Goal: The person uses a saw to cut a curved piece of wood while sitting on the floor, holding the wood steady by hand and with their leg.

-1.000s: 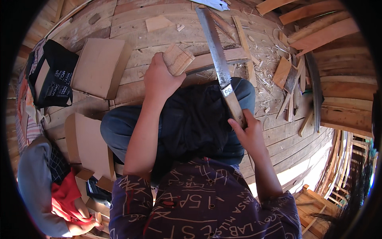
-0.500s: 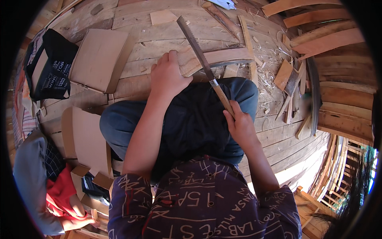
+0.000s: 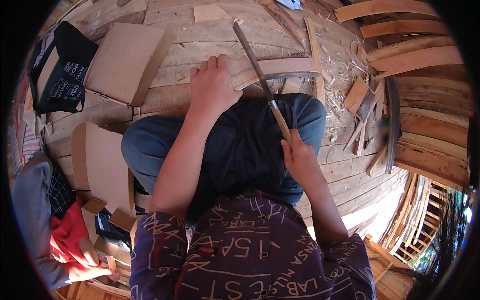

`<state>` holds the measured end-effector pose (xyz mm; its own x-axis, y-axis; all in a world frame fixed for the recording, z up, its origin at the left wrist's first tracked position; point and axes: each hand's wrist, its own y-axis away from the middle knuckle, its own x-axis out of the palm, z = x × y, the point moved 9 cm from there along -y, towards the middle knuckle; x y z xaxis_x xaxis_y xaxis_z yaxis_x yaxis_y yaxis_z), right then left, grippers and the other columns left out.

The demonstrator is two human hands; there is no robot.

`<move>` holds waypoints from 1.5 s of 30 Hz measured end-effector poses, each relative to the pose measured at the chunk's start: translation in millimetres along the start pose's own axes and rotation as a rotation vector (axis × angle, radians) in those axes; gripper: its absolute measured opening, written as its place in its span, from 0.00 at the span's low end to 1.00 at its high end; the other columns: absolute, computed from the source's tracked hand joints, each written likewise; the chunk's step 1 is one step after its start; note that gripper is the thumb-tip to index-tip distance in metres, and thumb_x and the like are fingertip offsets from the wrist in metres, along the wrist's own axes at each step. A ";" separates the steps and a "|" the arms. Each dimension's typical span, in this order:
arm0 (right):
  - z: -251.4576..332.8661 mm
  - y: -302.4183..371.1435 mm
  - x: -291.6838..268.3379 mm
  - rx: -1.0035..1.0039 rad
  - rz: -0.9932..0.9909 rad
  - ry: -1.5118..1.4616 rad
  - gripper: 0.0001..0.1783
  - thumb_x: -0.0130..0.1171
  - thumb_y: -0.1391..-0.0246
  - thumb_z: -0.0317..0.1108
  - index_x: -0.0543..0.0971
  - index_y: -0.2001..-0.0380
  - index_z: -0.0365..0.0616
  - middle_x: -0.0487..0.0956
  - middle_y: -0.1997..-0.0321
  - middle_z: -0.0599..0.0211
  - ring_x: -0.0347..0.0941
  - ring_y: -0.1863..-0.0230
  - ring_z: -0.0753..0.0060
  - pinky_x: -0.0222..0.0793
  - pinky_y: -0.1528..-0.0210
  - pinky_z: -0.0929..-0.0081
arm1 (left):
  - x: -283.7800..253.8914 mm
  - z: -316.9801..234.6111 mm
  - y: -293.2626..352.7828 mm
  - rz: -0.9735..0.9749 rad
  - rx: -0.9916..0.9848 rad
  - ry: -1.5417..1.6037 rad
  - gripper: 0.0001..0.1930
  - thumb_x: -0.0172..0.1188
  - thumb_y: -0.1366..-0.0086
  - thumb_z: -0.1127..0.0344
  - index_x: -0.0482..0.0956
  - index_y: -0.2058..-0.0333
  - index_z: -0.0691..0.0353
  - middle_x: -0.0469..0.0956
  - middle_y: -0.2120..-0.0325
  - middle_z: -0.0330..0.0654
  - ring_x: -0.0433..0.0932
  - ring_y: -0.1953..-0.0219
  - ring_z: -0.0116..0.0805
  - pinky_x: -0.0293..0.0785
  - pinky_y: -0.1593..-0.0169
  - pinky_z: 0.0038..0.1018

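Note:
A wooden-handled hand saw (image 3: 253, 61) slants across a pale wooden board (image 3: 292, 66) in front of my folded legs. My right hand (image 3: 301, 159) is closed around the saw's handle, near my right thigh. The toothed blade crosses over the board, its tip pointing away and to the left. On the board's left end, my left hand (image 3: 216, 82) presses with its fingers curled over the wood. Its thumb side faces the blade, a short way off. The underside of that grip is hidden.
Wood shavings (image 3: 337, 107) and offcuts (image 3: 356, 95) litter the plank floor at right. Cardboard boxes (image 3: 127, 62) and a black printed bag (image 3: 65, 75) lie at left. Another person in red (image 3: 72, 230) sits at lower left. Curved wooden pieces (image 3: 400, 25) stand at upper right.
The saw has slid slightly back toward me across the board, its tip also a little further right. My left hand stays on the board's left end. The whole view has shifted slightly.

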<state>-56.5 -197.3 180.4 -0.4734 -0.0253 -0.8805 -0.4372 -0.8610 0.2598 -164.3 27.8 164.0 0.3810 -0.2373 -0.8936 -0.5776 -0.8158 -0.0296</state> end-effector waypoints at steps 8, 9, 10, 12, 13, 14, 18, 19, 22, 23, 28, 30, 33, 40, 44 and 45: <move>24.0 -14.4 -1.0 0.028 -0.044 0.029 0.11 0.51 0.36 0.36 0.66 0.57 0.41 0.77 0.80 0.42 0.76 0.74 0.33 0.73 0.71 0.42 | -10.6 -8.3 7.8 -0.270 0.070 0.006 0.33 0.75 0.63 0.58 0.73 0.56 0.63 0.77 0.64 0.45 0.77 0.57 0.45 0.68 0.54 0.40; 22.5 -16.8 -1.4 0.025 -0.052 0.040 0.11 0.51 0.36 0.36 0.66 0.56 0.41 0.77 0.80 0.42 0.76 0.74 0.33 0.73 0.71 0.42 | -13.0 -10.3 8.7 -0.296 0.076 0.013 0.33 0.75 0.63 0.58 0.73 0.56 0.62 0.77 0.63 0.45 0.77 0.57 0.44 0.67 0.54 0.40; 19.7 -19.0 -1.9 0.021 -0.059 0.051 0.11 0.50 0.36 0.36 0.67 0.56 0.42 0.77 0.80 0.42 0.76 0.74 0.34 0.73 0.71 0.42 | -12.0 -9.7 8.5 -0.266 0.062 0.033 0.35 0.75 0.62 0.58 0.73 0.53 0.62 0.77 0.62 0.46 0.77 0.56 0.45 0.67 0.53 0.41; 16.0 -19.3 -4.4 0.010 -0.066 0.067 0.11 0.51 0.36 0.37 0.67 0.56 0.42 0.78 0.79 0.42 0.77 0.73 0.34 0.73 0.71 0.42 | -14.7 -7.0 7.1 -0.207 0.031 0.070 0.38 0.75 0.61 0.59 0.72 0.48 0.61 0.76 0.58 0.47 0.76 0.52 0.46 0.67 0.50 0.41; 14.5 -18.7 -6.3 0.002 -0.066 0.070 0.11 0.51 0.35 0.37 0.68 0.56 0.43 0.78 0.79 0.42 0.77 0.73 0.34 0.73 0.70 0.42 | -14.5 -5.9 6.3 -0.177 0.029 0.064 0.38 0.74 0.61 0.59 0.72 0.48 0.61 0.77 0.58 0.47 0.76 0.52 0.46 0.67 0.49 0.41; 12.8 -18.0 -8.3 -0.006 -0.066 0.073 0.11 0.51 0.35 0.37 0.68 0.56 0.43 0.78 0.78 0.42 0.77 0.73 0.34 0.73 0.70 0.42 | -13.8 -4.4 5.4 -0.147 0.026 0.058 0.38 0.74 0.61 0.59 0.71 0.48 0.61 0.77 0.58 0.46 0.76 0.52 0.46 0.67 0.49 0.41; 0.3 -9.9 -12.5 -0.036 -0.041 0.011 0.10 0.52 0.36 0.37 0.69 0.58 0.43 0.78 0.77 0.41 0.76 0.72 0.33 0.72 0.70 0.42 | -12.3 11.3 -1.2 -0.091 -0.057 0.111 0.38 0.74 0.60 0.59 0.71 0.47 0.61 0.77 0.56 0.46 0.75 0.50 0.46 0.66 0.48 0.41; -2.0 -8.1 -10.5 -0.033 -0.046 -0.011 0.10 0.52 0.36 0.37 0.69 0.58 0.43 0.78 0.78 0.41 0.76 0.72 0.32 0.71 0.70 0.42 | -14.7 8.6 -0.6 -0.117 -0.036 0.109 0.38 0.74 0.60 0.60 0.72 0.47 0.61 0.77 0.56 0.46 0.75 0.49 0.46 0.66 0.47 0.41; -5.0 -4.0 -6.0 -0.022 -0.049 -0.069 0.10 0.52 0.36 0.37 0.69 0.59 0.43 0.77 0.78 0.40 0.76 0.71 0.32 0.71 0.69 0.41 | -16.6 2.9 1.1 -0.151 0.009 0.093 0.38 0.74 0.60 0.60 0.72 0.47 0.61 0.77 0.56 0.46 0.74 0.48 0.46 0.65 0.46 0.41; -5.8 -3.0 -4.1 -0.015 -0.042 -0.078 0.10 0.52 0.36 0.37 0.69 0.58 0.43 0.77 0.78 0.40 0.76 0.71 0.32 0.71 0.69 0.41 | -14.4 3.0 1.0 -0.132 0.011 0.086 0.38 0.74 0.60 0.60 0.72 0.47 0.62 0.77 0.56 0.46 0.74 0.48 0.46 0.65 0.46 0.41; -2.3 -4.2 1.1 0.043 -0.020 -0.002 0.10 0.50 0.35 0.37 0.68 0.58 0.42 0.78 0.77 0.40 0.76 0.71 0.32 0.72 0.68 0.40 | -15.2 -6.7 4.5 -0.176 0.054 -0.008 0.38 0.74 0.61 0.60 0.72 0.47 0.62 0.77 0.58 0.45 0.75 0.52 0.44 0.66 0.49 0.40; 1.4 -8.7 3.2 0.041 -0.014 0.008 0.10 0.50 0.35 0.37 0.67 0.58 0.42 0.78 0.77 0.40 0.76 0.70 0.32 0.72 0.68 0.40 | -14.5 -9.5 5.7 -0.199 0.081 -0.044 0.38 0.74 0.61 0.61 0.72 0.48 0.61 0.76 0.59 0.44 0.75 0.53 0.43 0.66 0.50 0.40; 2.2 -12.8 5.3 0.017 -0.040 -0.016 0.10 0.49 0.35 0.37 0.67 0.59 0.41 0.78 0.77 0.41 0.76 0.71 0.32 0.73 0.68 0.40 | -23.3 -10.4 7.7 -0.296 0.099 -0.036 0.39 0.75 0.62 0.62 0.72 0.48 0.61 0.76 0.59 0.43 0.75 0.54 0.43 0.66 0.51 0.39; 3.5 -8.7 6.1 0.019 -0.049 -0.006 0.09 0.50 0.35 0.36 0.67 0.59 0.41 0.78 0.78 0.40 0.77 0.72 0.33 0.73 0.70 0.42 | -26.8 -10.9 7.8 -0.345 0.140 -0.010 0.39 0.76 0.64 0.62 0.72 0.49 0.60 0.76 0.60 0.43 0.75 0.54 0.42 0.66 0.52 0.38; 1.9 -7.7 9.6 -0.011 -0.069 -0.056 0.10 0.50 0.35 0.35 0.66 0.58 0.41 0.78 0.78 0.40 0.77 0.72 0.33 0.73 0.70 0.42 | -28.3 -11.7 7.2 -0.337 0.135 -0.007 0.39 0.76 0.64 0.62 0.73 0.49 0.60 0.76 0.60 0.42 0.75 0.54 0.42 0.66 0.52 0.38; 1.0 -7.6 11.9 -0.013 -0.071 -0.069 0.10 0.50 0.35 0.35 0.66 0.58 0.41 0.78 0.78 0.40 0.76 0.72 0.33 0.73 0.70 0.42 | -28.1 -11.3 7.1 -0.330 0.134 -0.009 0.39 0.76 0.64 0.62 0.73 0.49 0.60 0.76 0.60 0.42 0.75 0.54 0.42 0.66 0.52 0.38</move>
<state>-59.6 -190.5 168.3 -0.4933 0.0706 -0.8670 -0.4619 -0.8658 0.1923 -171.0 22.8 194.0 0.5570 0.0326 -0.8299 -0.5143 -0.7710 -0.3755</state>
